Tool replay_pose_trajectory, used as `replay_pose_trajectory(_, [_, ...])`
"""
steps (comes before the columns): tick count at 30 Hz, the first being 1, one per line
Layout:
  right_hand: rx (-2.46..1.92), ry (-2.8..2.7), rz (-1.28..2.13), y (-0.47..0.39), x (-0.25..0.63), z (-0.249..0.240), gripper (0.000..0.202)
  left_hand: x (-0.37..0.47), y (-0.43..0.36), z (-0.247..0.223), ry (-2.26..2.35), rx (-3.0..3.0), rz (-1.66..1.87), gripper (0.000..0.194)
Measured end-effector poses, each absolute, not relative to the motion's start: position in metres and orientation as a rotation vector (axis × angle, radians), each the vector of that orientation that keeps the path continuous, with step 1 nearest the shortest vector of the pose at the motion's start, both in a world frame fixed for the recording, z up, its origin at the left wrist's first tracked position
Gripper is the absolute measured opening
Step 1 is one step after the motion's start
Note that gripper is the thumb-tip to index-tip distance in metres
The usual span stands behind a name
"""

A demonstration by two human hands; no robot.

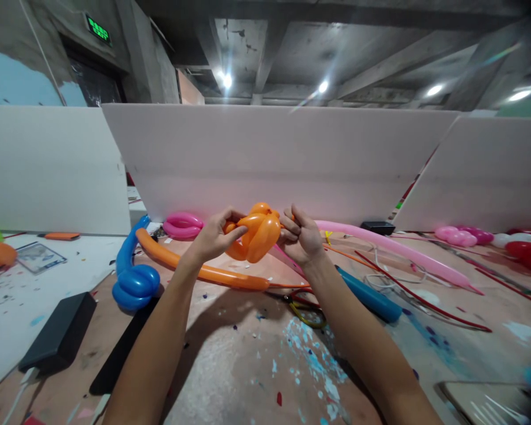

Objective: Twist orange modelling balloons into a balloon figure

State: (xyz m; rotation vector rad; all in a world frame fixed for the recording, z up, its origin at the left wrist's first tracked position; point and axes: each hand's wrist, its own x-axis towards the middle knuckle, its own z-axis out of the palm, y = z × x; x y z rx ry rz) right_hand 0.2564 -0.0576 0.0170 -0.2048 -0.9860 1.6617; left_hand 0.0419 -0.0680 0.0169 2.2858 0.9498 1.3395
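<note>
An orange twisted balloon (261,233), bunched into several round lobes, is held above the table between my two hands. My left hand (221,233) grips its left side, thumb in front and fingers behind. On the other side, my right hand (301,233) has its fingers curled and pinched at the balloon's right end; a small orange bit shows at the fingertips. Below and behind my left wrist lies a long orange balloon (230,278) with a thin uninflated tail. A blue twisted balloon (136,286) rests left of my left forearm.
A teal balloon pump (369,295) and yellow-handled scissors (307,316) lie near my right forearm. Behind are a long pink balloon (398,251) and a magenta one (183,225). A black power bank (59,333) sits at left, a phone (487,401) lower right. White panels (274,159) stand along the back.
</note>
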Motion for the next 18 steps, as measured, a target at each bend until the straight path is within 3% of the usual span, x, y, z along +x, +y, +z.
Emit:
replay_pose_trajectory(8, [-0.388,-1.071,1.436,-0.059,0.243,0.009,0.047,0.059,-0.079,0.019,1.114,2.473,1.441,0.023])
replay_pose_trajectory(10, [-0.35,-1.076,1.368,-0.062,0.238,0.008,0.047,0.063,-0.079,0.016,1.234,2.577,1.439,0.029])
replay_pose_trajectory(14, [-0.297,-1.162,1.335,-0.073,0.23,0.011,0.046,0.067,-0.075,0.008,1.389,2.688,1.324,0.065])
replay_pose_trajectory(16, [-0.314,-1.253,1.324,-0.078,0.229,0.013,0.047,0.068,-0.074,0.007,1.391,2.664,1.324,0.068])
replay_pose_trajectory(18, [-0.306,-1.318,1.328,-0.083,0.231,0.016,0.046,0.069,-0.073,0.007,1.364,2.638,1.35,0.059])
